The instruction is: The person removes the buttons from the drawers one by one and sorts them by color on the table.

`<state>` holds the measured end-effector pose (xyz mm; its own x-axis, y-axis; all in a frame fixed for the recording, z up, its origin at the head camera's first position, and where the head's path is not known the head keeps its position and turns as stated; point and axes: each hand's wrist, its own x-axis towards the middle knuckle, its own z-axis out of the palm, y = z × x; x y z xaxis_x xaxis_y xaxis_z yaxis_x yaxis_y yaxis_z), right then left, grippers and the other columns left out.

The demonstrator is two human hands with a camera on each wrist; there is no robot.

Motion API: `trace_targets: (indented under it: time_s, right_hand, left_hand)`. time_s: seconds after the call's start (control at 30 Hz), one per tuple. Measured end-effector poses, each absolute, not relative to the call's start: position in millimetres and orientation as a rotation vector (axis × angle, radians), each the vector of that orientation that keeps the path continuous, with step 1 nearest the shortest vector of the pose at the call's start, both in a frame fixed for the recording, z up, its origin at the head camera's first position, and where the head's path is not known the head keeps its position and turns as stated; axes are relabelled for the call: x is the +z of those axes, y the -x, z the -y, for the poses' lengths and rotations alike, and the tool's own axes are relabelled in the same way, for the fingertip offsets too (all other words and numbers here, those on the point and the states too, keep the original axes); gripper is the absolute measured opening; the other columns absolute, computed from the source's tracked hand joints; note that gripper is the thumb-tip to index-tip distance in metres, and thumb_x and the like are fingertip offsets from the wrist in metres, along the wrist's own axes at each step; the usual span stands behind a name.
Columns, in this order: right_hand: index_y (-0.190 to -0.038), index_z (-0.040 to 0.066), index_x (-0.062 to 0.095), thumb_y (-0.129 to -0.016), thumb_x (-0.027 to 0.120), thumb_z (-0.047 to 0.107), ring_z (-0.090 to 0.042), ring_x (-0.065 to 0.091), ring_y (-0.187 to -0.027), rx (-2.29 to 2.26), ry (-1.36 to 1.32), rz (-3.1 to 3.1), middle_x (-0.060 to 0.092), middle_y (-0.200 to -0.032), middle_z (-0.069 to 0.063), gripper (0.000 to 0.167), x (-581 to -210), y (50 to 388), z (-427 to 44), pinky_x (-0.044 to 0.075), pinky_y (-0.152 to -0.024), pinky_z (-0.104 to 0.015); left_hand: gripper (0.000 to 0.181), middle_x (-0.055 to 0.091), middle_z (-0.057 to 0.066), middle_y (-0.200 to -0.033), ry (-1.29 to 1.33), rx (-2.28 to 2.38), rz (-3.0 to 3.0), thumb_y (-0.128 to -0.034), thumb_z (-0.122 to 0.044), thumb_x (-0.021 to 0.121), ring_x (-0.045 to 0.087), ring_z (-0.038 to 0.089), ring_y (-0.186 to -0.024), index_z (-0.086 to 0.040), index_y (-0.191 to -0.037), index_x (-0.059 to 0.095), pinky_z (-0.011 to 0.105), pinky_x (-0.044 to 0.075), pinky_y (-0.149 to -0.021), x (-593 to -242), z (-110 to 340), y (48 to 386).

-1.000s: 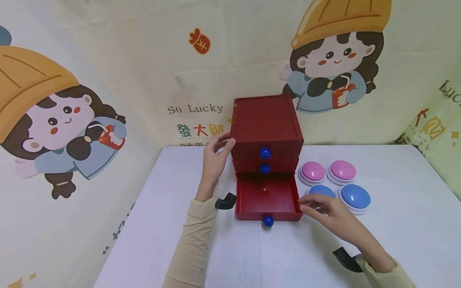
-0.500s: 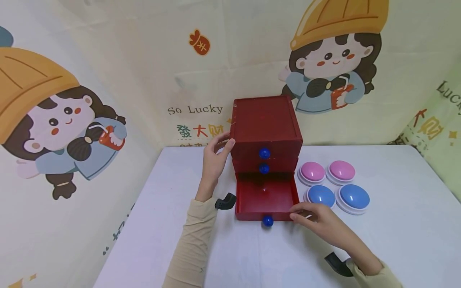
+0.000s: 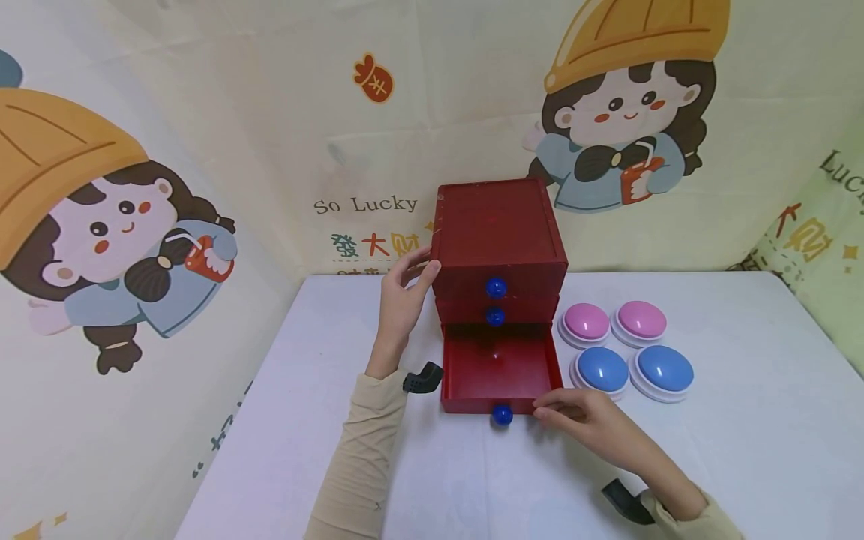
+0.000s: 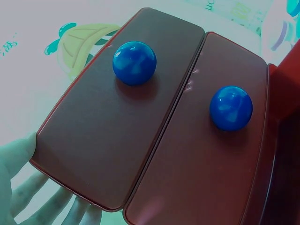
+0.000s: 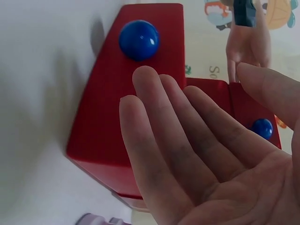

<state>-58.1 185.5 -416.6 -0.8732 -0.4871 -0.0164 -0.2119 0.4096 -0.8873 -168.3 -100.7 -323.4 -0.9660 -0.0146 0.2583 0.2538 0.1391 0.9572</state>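
Observation:
A dark red drawer cabinet stands on the white table, its bottom drawer pulled out with nothing seen inside. Blue ball knobs sit on the drawer fronts. My left hand rests against the cabinet's left side near the top, its fingers spread along that side and the thumb at the front edge in the left wrist view. At the front right corner of the pulled-out drawer is my right hand. In the right wrist view its fingers are extended in front of the drawer face; whether they touch it I cannot tell.
Right of the cabinet stand two pink-topped round push-button lights and two blue-topped ones, all on white bases. A printed cloth backdrop hangs behind and to the sides of the table.
My right hand has moved left and slightly toward me, from the drawer's right side to its front right corner. The left hand, cabinet and drawer have stayed in place.

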Motion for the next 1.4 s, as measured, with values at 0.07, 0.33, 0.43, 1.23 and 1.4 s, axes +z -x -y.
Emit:
trace_targets:
  time_s: [0.07, 0.33, 0.43, 1.23, 1.4]
  right_hand:
    - [-0.114, 0.004, 0.071, -0.097, 0.065, 0.025, -0.017, 0.071, -0.087, -1.436, 0.630, -2.386, 0.074, -0.097, -0.005, 0.027, -419.9, 57.7, -184.1, 0.055, -0.078, -0.016]
    - [-0.116, 0.003, 0.070, -0.098, 0.063, 0.021, -0.019, 0.069, -0.083, -1.441, 0.649, -2.306, 0.074, -0.093, -0.005, 0.026, -430.3, 56.8, -179.3, 0.058, -0.074, -0.023]
    - [-0.117, 0.001, 0.069, -0.099, 0.062, 0.019, -0.021, 0.069, -0.081, -1.467, 0.660, -2.263, 0.073, -0.093, -0.007, 0.026, -433.7, 56.8, -177.6, 0.059, -0.072, -0.027]
    - [-0.118, -0.004, 0.064, -0.101, 0.057, 0.022, -0.020, 0.070, -0.081, -1.525, 0.596, -2.072, 0.072, -0.097, -0.014, 0.032, -458.8, 62.7, -159.1, 0.059, -0.069, -0.029]
    - [-0.116, -0.006, 0.064, -0.102, 0.056, 0.022, -0.022, 0.070, -0.081, -1.539, 0.607, -2.037, 0.072, -0.096, -0.016, 0.033, -462.2, 63.8, -156.4, 0.059, -0.071, -0.029]
  left_hand:
    - [0.043, 0.059, 0.013, -0.134, 0.237, -1.926, 2.204, -0.0972, -0.019, 0.064, 0.056, 0.027, -0.119, -0.004, -0.138, 0.057, 0.042, 0.052, -0.096, -323.2, 100.8, 168.0]
    - [0.043, 0.059, 0.013, -0.134, 0.242, -1.918, 2.208, -0.0974, -0.019, 0.064, 0.056, 0.028, -0.119, -0.005, -0.137, 0.057, 0.038, 0.051, -0.093, -323.4, 101.0, 167.5]
    - [0.043, 0.059, 0.013, -0.134, 0.245, -1.928, 2.198, -0.0972, -0.019, 0.064, 0.055, 0.027, -0.119, -0.004, -0.137, 0.057, 0.046, 0.051, -0.097, -323.4, 100.9, 167.3]
    - [0.044, 0.059, 0.005, -0.135, 0.228, -1.923, 2.192, -0.0957, -0.028, 0.067, 0.056, 0.021, -0.119, -0.014, -0.137, 0.059, 0.041, 0.051, -0.099, -344.7, 105.1, 183.4]
    - [0.045, 0.058, 0.011, -0.136, 0.222, -1.923, 2.214, -0.0969, -0.021, 0.065, 0.056, 0.025, -0.120, -0.006, -0.138, 0.057, 0.042, 0.051, -0.100, -326.8, 102.2, 170.7]
